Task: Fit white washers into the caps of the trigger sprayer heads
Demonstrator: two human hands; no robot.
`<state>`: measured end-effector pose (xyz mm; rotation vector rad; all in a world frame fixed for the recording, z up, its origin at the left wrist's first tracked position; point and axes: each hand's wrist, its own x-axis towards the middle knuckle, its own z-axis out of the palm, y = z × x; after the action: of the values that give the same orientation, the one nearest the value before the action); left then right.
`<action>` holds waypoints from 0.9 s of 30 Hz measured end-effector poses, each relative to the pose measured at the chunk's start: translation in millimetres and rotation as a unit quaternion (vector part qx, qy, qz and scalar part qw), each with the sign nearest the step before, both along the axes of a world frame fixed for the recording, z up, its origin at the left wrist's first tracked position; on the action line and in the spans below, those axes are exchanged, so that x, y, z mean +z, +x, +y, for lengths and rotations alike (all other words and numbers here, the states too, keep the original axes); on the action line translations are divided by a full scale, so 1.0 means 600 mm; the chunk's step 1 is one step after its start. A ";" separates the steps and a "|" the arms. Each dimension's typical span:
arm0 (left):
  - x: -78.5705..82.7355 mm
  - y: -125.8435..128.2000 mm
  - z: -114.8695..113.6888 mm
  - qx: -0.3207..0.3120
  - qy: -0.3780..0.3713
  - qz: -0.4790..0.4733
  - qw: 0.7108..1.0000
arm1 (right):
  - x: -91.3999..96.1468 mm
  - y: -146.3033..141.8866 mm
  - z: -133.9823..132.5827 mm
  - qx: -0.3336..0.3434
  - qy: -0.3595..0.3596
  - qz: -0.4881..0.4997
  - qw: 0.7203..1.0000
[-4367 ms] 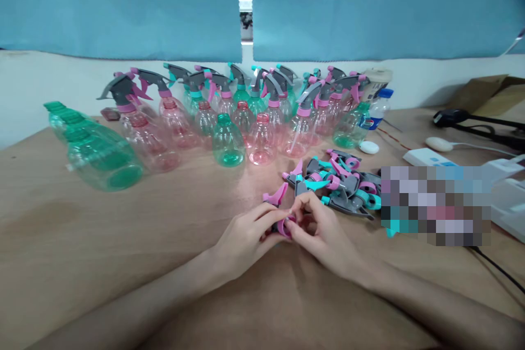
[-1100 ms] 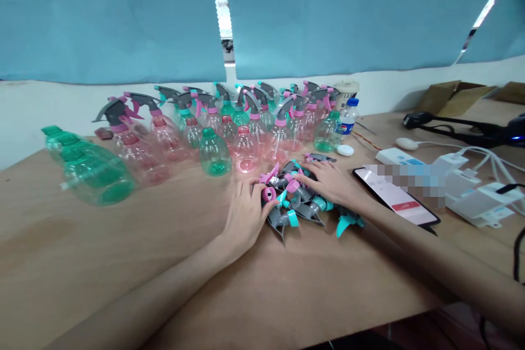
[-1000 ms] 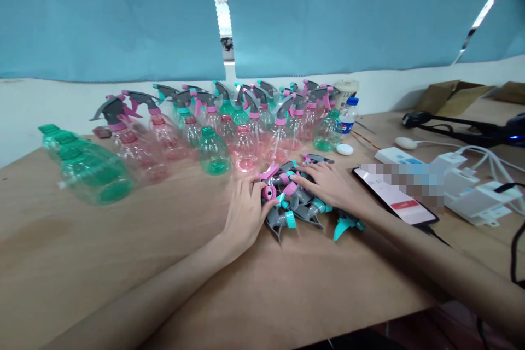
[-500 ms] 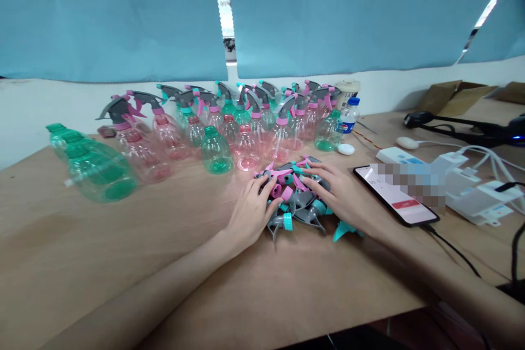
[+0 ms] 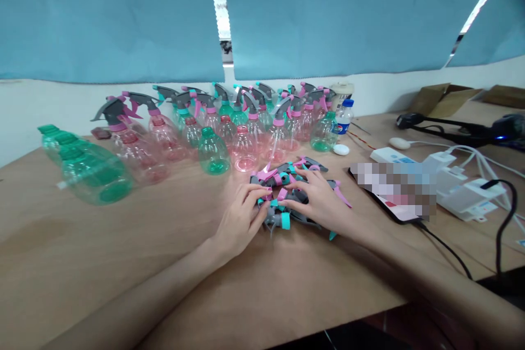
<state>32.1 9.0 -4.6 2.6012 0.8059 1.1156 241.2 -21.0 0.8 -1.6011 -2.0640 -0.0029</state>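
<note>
- Your left hand (image 5: 241, 216) is at the left side of a loose pile of spray heads (image 5: 284, 178), fingers bent, thumb drawn in towards them, tips against pink and teal parts
- Whether that hand is gripping one of the heads cannot be told from this view
- Your right hand (image 5: 322, 202) reaches over the pile from the other side, its thumb and index finger parted
- Between them shows a grey head with a pink collar (image 5: 282, 194); you may have hold of it or not, the view does not settle it
- Nearest you, just beside your left thumb, lies a grey head with a teal collar (image 5: 285, 221)
- A pink trigger (image 5: 343, 197) sticks out to the right of your right hand
- Beyond the pile, a bare-necked green bottle (image 5: 214, 156) and a bare-necked pink bottle (image 5: 246, 156) stand upright side by side
- Behind these you have rows of bottles with spray heads fitted (image 5: 278, 136), in pink and green
- At the far left, bare-necked green bottles (image 5: 98, 175) overlap one another and look slanted
- To your right, a partly blurred phone (image 5: 385, 200) lies on the wooden table (image 5: 164, 284), near white blocks with cables (image 5: 471, 191)
</note>
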 end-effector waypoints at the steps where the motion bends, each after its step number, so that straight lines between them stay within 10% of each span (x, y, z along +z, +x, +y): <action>1: 0.001 -0.006 -0.002 0.003 -0.002 0.000 1.000 | -0.001 -0.004 0.004 0.003 -0.003 -0.006 1.000; 14: 0.010 -0.083 -0.037 0.044 -0.021 -0.033 0.998 | 0.060 -0.079 -0.018 0.056 0.103 0.136 0.984; 27: 0.010 -0.111 -0.031 0.143 -0.176 -0.089 0.970 | 0.032 -0.182 0.006 0.099 -0.039 0.314 0.943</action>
<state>-34.6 -9.5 1.5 2.1090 1.2357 1.1352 131.8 -17.2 19.7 -1.2113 -1.7104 0.5906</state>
